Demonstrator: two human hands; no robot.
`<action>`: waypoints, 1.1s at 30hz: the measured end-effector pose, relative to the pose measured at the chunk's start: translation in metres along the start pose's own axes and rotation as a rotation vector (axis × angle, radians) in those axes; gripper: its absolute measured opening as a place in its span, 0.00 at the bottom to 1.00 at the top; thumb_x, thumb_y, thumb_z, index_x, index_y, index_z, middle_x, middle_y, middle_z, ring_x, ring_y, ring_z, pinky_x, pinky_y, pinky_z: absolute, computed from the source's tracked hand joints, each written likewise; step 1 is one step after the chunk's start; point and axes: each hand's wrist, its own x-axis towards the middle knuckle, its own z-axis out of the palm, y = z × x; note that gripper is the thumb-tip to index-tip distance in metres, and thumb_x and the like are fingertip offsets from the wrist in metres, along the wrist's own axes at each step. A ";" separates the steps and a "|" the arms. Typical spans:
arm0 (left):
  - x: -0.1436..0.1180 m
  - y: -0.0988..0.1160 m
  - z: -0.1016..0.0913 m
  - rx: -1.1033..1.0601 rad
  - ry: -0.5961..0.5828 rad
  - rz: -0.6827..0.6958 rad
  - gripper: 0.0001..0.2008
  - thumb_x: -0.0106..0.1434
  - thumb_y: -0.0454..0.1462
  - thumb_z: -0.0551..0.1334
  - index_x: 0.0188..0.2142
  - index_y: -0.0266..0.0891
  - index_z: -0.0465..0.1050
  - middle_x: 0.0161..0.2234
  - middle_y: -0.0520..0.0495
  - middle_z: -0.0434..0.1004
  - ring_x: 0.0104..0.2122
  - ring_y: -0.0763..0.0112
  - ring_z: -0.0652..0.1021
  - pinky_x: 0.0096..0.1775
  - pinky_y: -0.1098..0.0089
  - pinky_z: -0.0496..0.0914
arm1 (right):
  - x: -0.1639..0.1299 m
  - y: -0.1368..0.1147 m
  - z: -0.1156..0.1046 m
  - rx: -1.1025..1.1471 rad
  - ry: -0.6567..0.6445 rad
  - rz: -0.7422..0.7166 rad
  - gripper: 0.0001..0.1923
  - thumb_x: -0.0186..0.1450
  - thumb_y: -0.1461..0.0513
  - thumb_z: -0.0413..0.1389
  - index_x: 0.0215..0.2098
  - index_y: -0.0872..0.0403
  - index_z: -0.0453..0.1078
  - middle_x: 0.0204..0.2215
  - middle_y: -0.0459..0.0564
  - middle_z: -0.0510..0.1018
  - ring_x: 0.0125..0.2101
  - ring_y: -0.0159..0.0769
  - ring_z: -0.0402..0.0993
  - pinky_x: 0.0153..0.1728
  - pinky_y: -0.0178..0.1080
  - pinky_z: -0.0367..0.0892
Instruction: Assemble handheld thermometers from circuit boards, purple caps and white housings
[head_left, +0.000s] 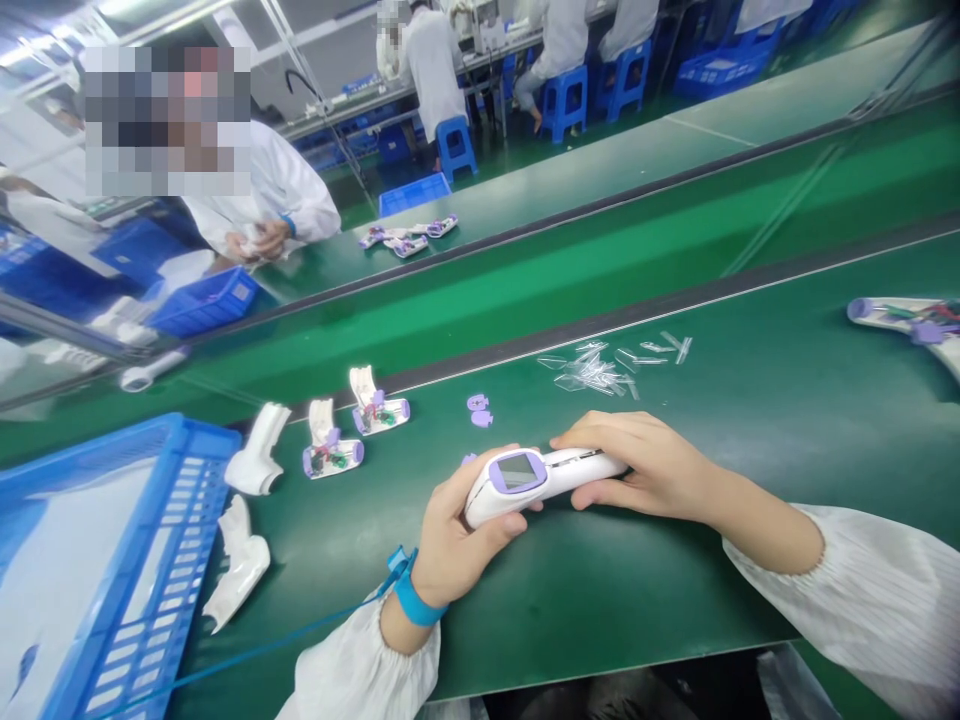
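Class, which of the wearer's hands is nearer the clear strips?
Right. The right hand is on the near side of the clear strips; the left hand is farther away, leftward.

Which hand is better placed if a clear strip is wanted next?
Probably the right hand: it holds the device by its handle and is nearer the clear strips, which lie just beyond it. The left hand, at the screen end, is farther away.

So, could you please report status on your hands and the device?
Left hand around screen end, right hand around handle. White device, screen facing up. Clear strips beyond, not in the way.
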 end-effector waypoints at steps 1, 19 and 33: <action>0.000 0.000 0.000 -0.004 -0.002 0.005 0.28 0.69 0.48 0.72 0.64 0.40 0.76 0.44 0.40 0.88 0.41 0.55 0.86 0.48 0.58 0.79 | 0.000 0.000 0.000 0.008 0.024 -0.005 0.25 0.75 0.41 0.56 0.57 0.49 0.75 0.40 0.50 0.86 0.37 0.38 0.83 0.36 0.37 0.73; 0.006 0.006 0.003 -0.207 -0.227 -0.188 0.51 0.56 0.56 0.79 0.71 0.41 0.63 0.45 0.37 0.87 0.44 0.51 0.87 0.49 0.59 0.79 | 0.002 -0.003 0.000 0.185 0.091 -0.053 0.18 0.74 0.51 0.62 0.59 0.47 0.77 0.43 0.50 0.80 0.42 0.37 0.78 0.43 0.38 0.74; 0.031 0.004 0.032 -0.306 -0.098 -0.433 0.38 0.71 0.68 0.48 0.43 0.36 0.75 0.17 0.49 0.74 0.17 0.71 0.70 0.24 0.71 0.61 | 0.011 -0.018 0.027 0.744 0.277 0.283 0.28 0.73 0.45 0.63 0.67 0.38 0.68 0.56 0.53 0.73 0.53 0.44 0.76 0.53 0.46 0.76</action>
